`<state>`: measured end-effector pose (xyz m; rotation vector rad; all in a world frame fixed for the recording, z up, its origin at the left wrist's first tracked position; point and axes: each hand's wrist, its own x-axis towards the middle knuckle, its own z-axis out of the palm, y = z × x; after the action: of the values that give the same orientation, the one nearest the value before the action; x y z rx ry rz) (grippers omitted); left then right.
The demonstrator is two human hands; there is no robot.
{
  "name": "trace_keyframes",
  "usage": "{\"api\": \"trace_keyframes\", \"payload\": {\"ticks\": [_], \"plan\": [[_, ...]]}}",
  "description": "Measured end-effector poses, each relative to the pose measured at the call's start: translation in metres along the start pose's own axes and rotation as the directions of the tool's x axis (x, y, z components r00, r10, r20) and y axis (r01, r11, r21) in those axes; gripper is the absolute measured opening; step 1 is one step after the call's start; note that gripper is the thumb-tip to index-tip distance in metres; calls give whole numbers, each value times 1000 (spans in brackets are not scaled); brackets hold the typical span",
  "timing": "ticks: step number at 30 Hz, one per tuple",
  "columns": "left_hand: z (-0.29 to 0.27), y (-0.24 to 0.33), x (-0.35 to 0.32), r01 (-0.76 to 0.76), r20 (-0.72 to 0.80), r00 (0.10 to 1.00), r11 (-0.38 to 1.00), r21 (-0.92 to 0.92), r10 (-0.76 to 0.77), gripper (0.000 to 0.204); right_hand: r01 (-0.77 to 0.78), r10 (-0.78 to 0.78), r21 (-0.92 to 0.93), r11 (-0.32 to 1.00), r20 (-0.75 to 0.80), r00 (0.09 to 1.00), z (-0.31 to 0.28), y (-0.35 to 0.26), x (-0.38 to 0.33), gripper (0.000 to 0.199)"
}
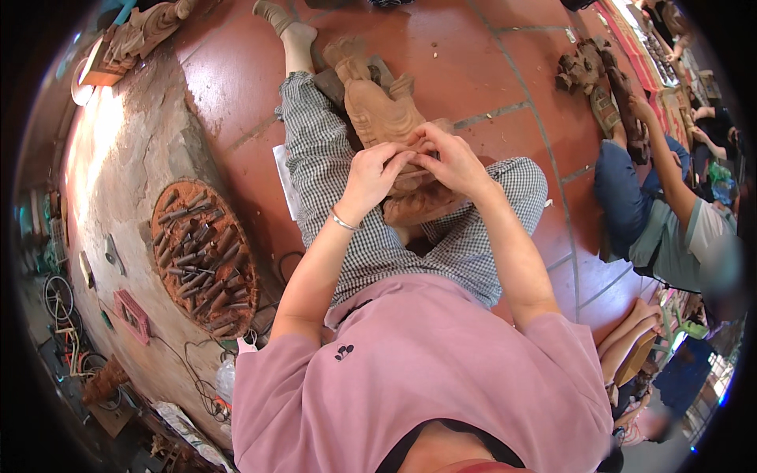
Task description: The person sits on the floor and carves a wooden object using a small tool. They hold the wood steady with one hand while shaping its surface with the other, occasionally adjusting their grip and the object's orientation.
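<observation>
While both wrists bend inward, left hand [372, 175] and right hand [451, 160] pinch the wooden carving [378, 110] in their grip.

Matt raw wood carving [378, 110], glossy red floor [465, 63], checked cloth trousers [323, 158]

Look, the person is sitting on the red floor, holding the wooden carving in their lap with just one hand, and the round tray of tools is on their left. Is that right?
Not quite. In the head view both hands are on the wooden carving: the left hand and the right hand meet on it. The rest holds: red floor, round tray of tools on their left.
</observation>
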<state>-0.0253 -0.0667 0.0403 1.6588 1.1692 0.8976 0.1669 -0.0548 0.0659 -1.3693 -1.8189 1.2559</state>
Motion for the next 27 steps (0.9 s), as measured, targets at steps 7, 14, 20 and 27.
{"api": "trace_keyframes", "payload": {"ticks": [7, 14, 20, 27], "plan": [[-2, -11, 17, -106, -89, 989, 987, 125, 117, 21, -28, 92, 226, 974, -277, 957, 7, 21, 6, 20], [5, -22, 50, -127, -246, 913, 798, 589, 327, 14, -217, 114, -126, 968, -547, 829, 24, 49, 32, 30], [13, -40, 64, -231, -190, 905, 815, 532, 380, 16, -269, 170, -118, 956, -524, 835, 22, 46, 33, 34], [25, -39, 71, -94, -160, 963, 826, 555, 217, 15, -219, 162, -41, 975, -543, 824, 24, 53, 35, 32]]}}
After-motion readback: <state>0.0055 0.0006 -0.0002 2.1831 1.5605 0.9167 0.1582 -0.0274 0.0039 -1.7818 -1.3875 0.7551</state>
